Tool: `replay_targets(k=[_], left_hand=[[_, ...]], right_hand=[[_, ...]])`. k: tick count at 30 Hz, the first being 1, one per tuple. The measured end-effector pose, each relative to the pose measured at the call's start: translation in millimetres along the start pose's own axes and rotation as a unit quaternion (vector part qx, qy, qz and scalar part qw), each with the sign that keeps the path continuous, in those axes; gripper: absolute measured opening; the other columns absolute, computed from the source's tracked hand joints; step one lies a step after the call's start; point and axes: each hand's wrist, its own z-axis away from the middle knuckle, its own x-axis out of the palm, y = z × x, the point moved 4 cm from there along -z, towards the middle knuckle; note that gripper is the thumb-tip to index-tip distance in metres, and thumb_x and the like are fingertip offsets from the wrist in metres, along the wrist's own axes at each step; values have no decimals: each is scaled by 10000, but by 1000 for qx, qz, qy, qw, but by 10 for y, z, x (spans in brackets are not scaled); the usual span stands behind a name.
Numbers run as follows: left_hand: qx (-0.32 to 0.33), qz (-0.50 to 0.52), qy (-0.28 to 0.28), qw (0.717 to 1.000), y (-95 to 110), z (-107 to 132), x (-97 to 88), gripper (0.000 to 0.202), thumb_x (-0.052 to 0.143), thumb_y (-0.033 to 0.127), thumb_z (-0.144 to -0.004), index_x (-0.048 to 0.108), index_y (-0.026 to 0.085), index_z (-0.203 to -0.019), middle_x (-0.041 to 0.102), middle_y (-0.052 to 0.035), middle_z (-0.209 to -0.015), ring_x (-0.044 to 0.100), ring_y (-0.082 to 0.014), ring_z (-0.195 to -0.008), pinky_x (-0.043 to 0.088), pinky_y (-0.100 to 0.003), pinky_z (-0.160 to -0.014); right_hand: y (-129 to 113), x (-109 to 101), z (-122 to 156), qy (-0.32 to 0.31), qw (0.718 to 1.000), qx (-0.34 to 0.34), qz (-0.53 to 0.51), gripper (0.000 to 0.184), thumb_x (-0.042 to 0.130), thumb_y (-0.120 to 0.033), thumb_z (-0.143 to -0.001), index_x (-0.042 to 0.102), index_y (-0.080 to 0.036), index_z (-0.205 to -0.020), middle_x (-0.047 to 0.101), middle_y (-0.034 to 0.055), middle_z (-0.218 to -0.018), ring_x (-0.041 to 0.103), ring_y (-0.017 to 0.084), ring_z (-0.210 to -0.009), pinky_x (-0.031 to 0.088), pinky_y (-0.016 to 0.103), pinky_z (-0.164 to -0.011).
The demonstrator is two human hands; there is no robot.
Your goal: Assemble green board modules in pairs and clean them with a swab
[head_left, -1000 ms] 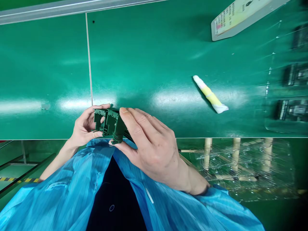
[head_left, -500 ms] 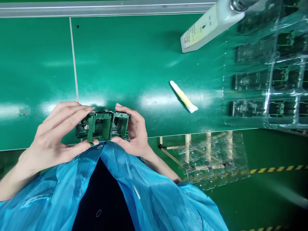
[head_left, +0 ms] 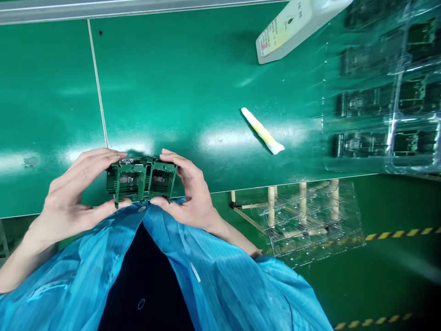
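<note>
I hold a green plastic housing with open compartments between both hands, just above the near edge of the green table. My left hand pinches its left end, fingers on top and thumb below. My right hand grips its right end the same way. The open face of the part is turned up toward me. Both hands sit close to my blue coat.
A white and yellow rolled stick lies on the table to the right. A white labelled box sits at the far right. Clear plastic trays holding dark parts fill the right side. More clear trays rest on a rack below the table edge.
The part has been turned from edge-on to open face up. My right hand moved from covering it to holding its right end; my left hand spread wider on the left end.
</note>
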Motion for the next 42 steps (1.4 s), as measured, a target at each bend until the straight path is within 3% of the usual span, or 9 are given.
replay_targets(k=[6,15,20,27,33,42], left_hand=[[-3,20,11,1000,35,-14,12,823,907,202,-623,570,275,-1370,705,-90,-1209,652,-352,-1137,568,-566,-970],[-33,69,16,997,-39,8,70,792,894,196,-648,572,286,-1367,686,-75,-1279,631,-302,-1213,545,-489,-1068],[-48,69,16,996,-50,29,83,795,884,191,-662,558,295,-1380,674,-72,-1307,622,-303,-1226,535,-495,-1083],[-53,92,6,994,-82,48,81,772,870,156,-679,559,251,-1378,667,-80,-1304,607,-262,-1243,542,-381,-1067],[-59,90,3,994,-64,40,107,734,847,162,-714,552,275,-1376,668,-75,-1298,626,-254,-1222,579,-369,-1006],[-103,125,-10,987,-164,81,136,721,854,201,-721,558,264,-1375,667,-59,-1304,629,-201,-1215,543,-272,-1042]], right_hand=[[-27,-10,-1,3,1000,1,16,686,706,-359,-874,314,-284,-1431,538,125,-1417,492,273,-1383,470,512,-1125],[-111,-54,-11,2,998,-34,46,687,703,-339,-883,327,-254,-1451,549,141,-1412,489,276,-1384,457,515,-1133],[-136,-62,-23,-7,997,-32,69,676,695,-353,-892,329,-246,-1450,556,141,-1408,500,269,-1376,470,502,-1127],[-161,-72,-38,-11,997,-15,81,621,701,-335,-887,378,-220,-1405,573,146,-1390,529,262,-1350,489,487,-1114],[-156,-71,-38,-13,997,3,75,649,724,-315,-868,374,-227,-1407,569,143,-1400,538,258,-1343,499,475,-1108],[-229,-102,-61,-24,992,25,123,595,752,-330,-849,466,-162,-1343,623,164,-1341,595,251,-1279,541,434,-1072]])
